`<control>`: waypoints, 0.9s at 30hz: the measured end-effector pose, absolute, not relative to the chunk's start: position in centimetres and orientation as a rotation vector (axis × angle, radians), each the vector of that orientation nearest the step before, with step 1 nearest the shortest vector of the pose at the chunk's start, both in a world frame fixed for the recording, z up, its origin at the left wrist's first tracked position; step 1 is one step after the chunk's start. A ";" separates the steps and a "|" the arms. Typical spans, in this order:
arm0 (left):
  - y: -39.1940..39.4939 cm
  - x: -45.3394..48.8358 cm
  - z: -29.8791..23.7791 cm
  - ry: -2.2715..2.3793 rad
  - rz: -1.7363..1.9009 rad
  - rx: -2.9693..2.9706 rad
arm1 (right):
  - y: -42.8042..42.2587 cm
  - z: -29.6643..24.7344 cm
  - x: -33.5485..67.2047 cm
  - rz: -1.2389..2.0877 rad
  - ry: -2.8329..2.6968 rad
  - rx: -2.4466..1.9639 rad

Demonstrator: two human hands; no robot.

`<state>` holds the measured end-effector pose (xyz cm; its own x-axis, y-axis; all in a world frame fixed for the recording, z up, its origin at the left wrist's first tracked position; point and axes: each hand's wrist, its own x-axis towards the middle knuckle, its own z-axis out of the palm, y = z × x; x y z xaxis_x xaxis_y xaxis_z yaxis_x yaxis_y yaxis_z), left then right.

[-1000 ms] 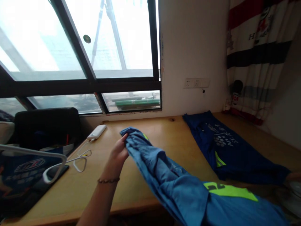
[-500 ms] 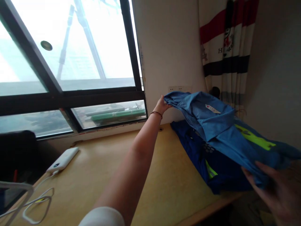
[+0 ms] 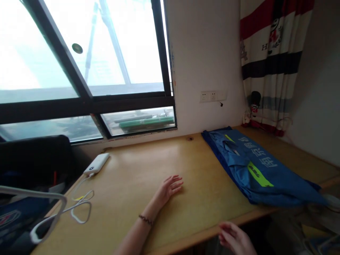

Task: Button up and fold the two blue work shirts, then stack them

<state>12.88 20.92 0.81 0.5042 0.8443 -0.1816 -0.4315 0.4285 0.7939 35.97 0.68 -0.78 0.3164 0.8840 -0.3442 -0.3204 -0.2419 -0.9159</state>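
Observation:
A folded light-blue work shirt (image 3: 239, 177), with white lettering and neon-yellow patches, lies flat at the right side of the wooden table (image 3: 148, 156). Under it, a darker blue garment (image 3: 208, 136) shows along the left edge. My left hand (image 3: 170, 187), a beaded bracelet on its wrist, hovers over or rests on the middle of the table, fingers spread and holding nothing. At the front edge is my right hand (image 3: 235, 237), its fingers loosely bent with nothing in them. Both hands are apart from the shirt.
On the left of the table lies a white power bank (image 3: 98, 163) with a white cable (image 3: 82, 202) plugged in. A black chair back (image 3: 37, 156) stands beyond the left edge. Behind are a window, a wall socket (image 3: 208, 96) and a striped curtain (image 3: 273, 67).
The light-blue shirt, held up by both hands before, now lies flat on the darker garment. Both hands have let go and drawn back toward me and left. The view has shifted right.

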 end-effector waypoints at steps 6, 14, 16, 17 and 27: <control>19.5 13.0 1.3 0.600 0.920 0.854 | 13.0 4.9 26.7 1.097 -1.241 -1.104; 21.6 12.4 -0.4 0.714 1.050 0.692 | 22.1 1.3 21.5 0.750 -1.512 -1.149; 21.9 12.1 -0.8 0.712 1.029 0.728 | 21.9 0.7 21.4 0.748 -1.568 -1.132; 22.0 12.1 -1.0 0.710 1.023 0.758 | 21.7 0.6 21.4 0.740 -1.600 -1.130; 22.2 12.5 0.5 0.663 0.985 0.851 | 20.0 2.0 20.7 0.469 -1.911 -1.200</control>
